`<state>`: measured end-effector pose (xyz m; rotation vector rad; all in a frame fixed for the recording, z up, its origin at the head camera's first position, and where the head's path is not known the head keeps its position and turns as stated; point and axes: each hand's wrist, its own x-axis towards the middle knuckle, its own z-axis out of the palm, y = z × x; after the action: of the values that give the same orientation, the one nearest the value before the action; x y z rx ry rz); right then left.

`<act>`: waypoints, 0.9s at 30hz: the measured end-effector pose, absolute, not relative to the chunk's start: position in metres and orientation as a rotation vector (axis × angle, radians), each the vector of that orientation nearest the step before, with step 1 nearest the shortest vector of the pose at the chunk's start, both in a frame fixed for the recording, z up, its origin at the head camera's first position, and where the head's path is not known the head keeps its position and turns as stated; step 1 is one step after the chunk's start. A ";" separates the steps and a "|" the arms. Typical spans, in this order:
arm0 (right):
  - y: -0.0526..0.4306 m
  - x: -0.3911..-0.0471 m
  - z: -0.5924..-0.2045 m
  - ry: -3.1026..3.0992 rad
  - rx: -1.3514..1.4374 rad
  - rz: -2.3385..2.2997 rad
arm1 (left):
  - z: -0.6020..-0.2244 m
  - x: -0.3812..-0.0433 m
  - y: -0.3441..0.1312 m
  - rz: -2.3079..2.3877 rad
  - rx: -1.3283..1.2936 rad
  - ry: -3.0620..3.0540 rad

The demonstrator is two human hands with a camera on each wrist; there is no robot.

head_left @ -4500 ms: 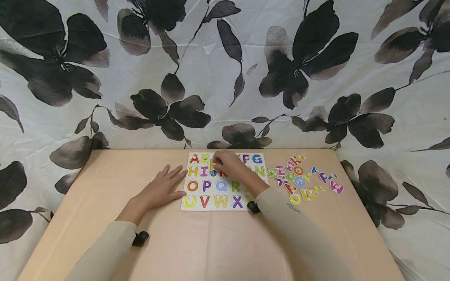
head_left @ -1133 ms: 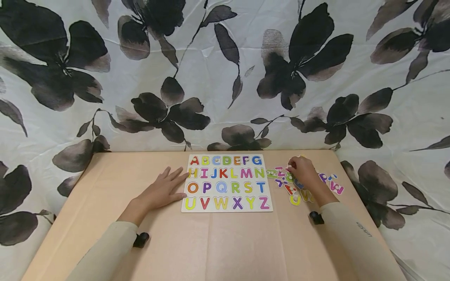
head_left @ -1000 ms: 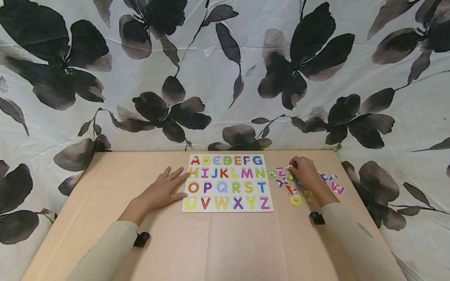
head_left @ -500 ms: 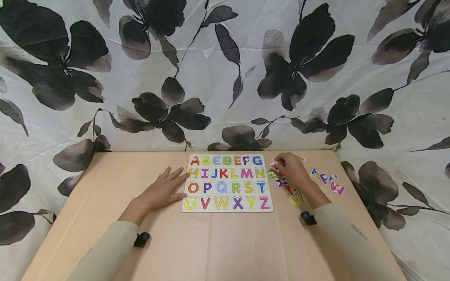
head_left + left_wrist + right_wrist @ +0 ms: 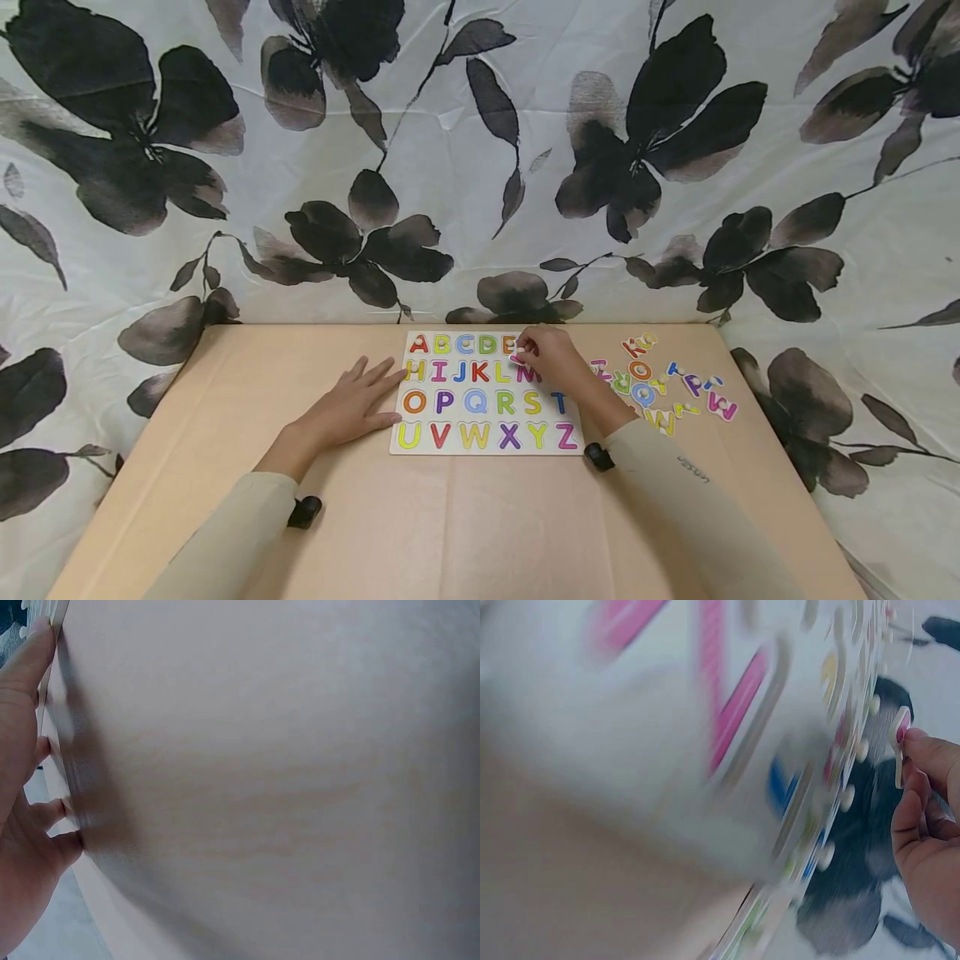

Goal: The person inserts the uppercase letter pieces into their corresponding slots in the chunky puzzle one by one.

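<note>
A white alphabet board (image 5: 487, 451) printed with rows of coloured letters lies on the table. My left hand (image 5: 341, 410) rests at its left edge, fingers spread, fingertips touching the rim; in the left wrist view the left thumb (image 5: 34, 656) is on the board's edge. Over the upper right part of the board, my right hand (image 5: 557, 360) pinches a small pink letter piece (image 5: 902, 729) between thumb and fingers. The piece is seen edge-on in the right wrist view, so which letter it is cannot be told. White knobs (image 5: 847, 797) stick up along the board.
Right of the board lies a loose scatter of letter pieces, among them an orange O (image 5: 640, 370), a blue ring-shaped letter (image 5: 642, 394), a yellow W (image 5: 660, 420) and a pink W (image 5: 722, 407). A floral cloth (image 5: 480, 167) hangs behind the table (image 5: 480, 533).
My right hand released a yellow piece on the board's left side, went to the loose letters, and has come back left over the board with a pink piece. My left hand stays put.
</note>
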<state>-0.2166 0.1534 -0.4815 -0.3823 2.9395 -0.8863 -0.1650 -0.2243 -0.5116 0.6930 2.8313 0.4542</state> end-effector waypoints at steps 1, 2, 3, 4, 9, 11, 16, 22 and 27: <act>0.147 -0.217 -0.482 2.932 -0.399 -0.895 | -0.512 -0.165 -0.224 0.453 0.694 2.832; 0.140 -0.218 -0.482 2.924 -0.416 -0.903 | -0.512 -0.165 -0.224 0.450 0.694 2.834; 0.133 -0.219 -0.483 2.918 -0.443 -0.906 | -0.512 -0.165 -0.225 0.449 0.692 2.835; 0.126 -0.221 -0.484 2.914 -0.458 -0.912 | -0.512 -0.165 -0.225 0.447 0.690 2.837; 0.092 -0.226 -0.488 2.889 -0.557 -0.869 | -0.511 -0.164 -0.225 0.468 0.683 2.832; 0.079 -0.227 -0.489 2.878 -0.608 -0.833 | -0.511 -0.164 -0.225 0.474 0.686 2.827; 0.052 -0.228 -0.493 2.858 -0.725 -0.747 | -0.511 -0.164 -0.225 0.454 0.692 2.836; 0.033 -0.229 -0.497 2.894 -0.790 -0.663 | -0.513 -0.164 -0.226 0.455 0.729 2.847; 0.026 -0.230 -0.499 2.888 -0.804 -0.599 | -0.514 -0.166 -0.226 0.463 0.750 2.855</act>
<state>-0.2297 0.0261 -0.4991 -0.8043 2.8885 -0.5992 -0.1656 -0.2256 -0.5142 0.7496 2.8551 0.4634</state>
